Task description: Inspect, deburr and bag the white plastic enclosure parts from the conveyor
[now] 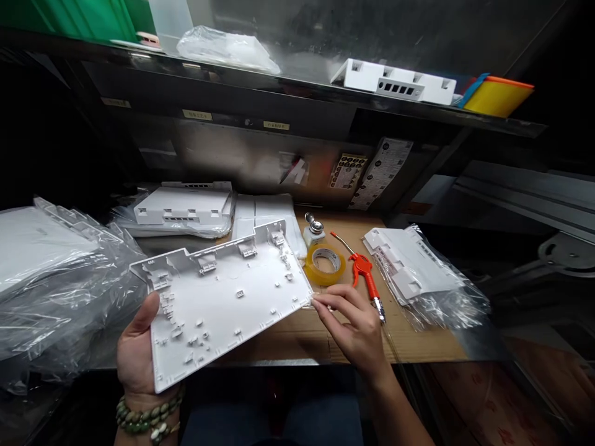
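A white plastic housing shell (260,279) is held up in front of me, tilted, its inner side with clips and small posts facing up. My left hand (134,353) grips its left edge, thumb on the near side and the other fingers hidden beneath. At the right corner, the thumb and fingertips of my right hand (351,322) are pinched together on the edge. Just beyond that hand lie a roll of yellow tape (337,272) and a red air blow gun (364,269). A small bottle with a metal cap (314,230) stands behind the tape.
Bagged white parts (56,260) are piled at the left. More white shells lie at the back (181,201) and on plastic wrap at the right (413,260). Overhead, a metal shelf (302,87) carries another shell (395,80) and a yellow container (499,96). Cardboard (427,344) covers the bench.
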A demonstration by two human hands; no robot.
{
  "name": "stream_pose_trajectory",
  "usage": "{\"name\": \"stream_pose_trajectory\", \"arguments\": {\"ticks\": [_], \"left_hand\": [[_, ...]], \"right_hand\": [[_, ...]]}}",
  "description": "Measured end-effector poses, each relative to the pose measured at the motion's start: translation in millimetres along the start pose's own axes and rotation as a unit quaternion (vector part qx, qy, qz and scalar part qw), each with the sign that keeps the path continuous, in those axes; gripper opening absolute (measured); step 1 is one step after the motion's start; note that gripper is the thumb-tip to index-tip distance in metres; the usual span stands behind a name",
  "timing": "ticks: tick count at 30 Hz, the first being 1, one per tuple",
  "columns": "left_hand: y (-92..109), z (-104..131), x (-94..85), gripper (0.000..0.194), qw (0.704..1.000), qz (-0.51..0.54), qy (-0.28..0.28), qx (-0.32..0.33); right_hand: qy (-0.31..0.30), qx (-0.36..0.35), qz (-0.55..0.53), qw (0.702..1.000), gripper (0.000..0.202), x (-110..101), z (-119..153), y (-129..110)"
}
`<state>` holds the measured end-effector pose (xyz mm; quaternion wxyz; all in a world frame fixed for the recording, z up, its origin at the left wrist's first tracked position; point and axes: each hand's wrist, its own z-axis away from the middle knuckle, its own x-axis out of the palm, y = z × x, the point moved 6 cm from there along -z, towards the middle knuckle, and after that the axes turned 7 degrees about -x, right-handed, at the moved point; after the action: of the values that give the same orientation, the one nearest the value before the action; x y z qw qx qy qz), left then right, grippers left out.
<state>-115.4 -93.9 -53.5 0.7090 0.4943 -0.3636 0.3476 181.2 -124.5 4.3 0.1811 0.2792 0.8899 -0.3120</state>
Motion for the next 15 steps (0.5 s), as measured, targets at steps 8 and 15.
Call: {"name": "stream_pose_trajectory", "arguments": {"ticks": [8, 15], "left_hand": [[-10.0, 13.1, 7.3, 0.045, 0.993, 0.01, -0.113, -0.035], [-26.8, 17.6, 2.9, 0.049, 0.989, -0.018, -0.147, -0.012]], "right_hand": [[0.068, 0.053, 0.006, 0.996, 0.011, -27.9, -31.1, 31.3], [0.122, 0.009, -0.044, 0.991, 0.012, -20.3, -64.9, 1.6]]}}
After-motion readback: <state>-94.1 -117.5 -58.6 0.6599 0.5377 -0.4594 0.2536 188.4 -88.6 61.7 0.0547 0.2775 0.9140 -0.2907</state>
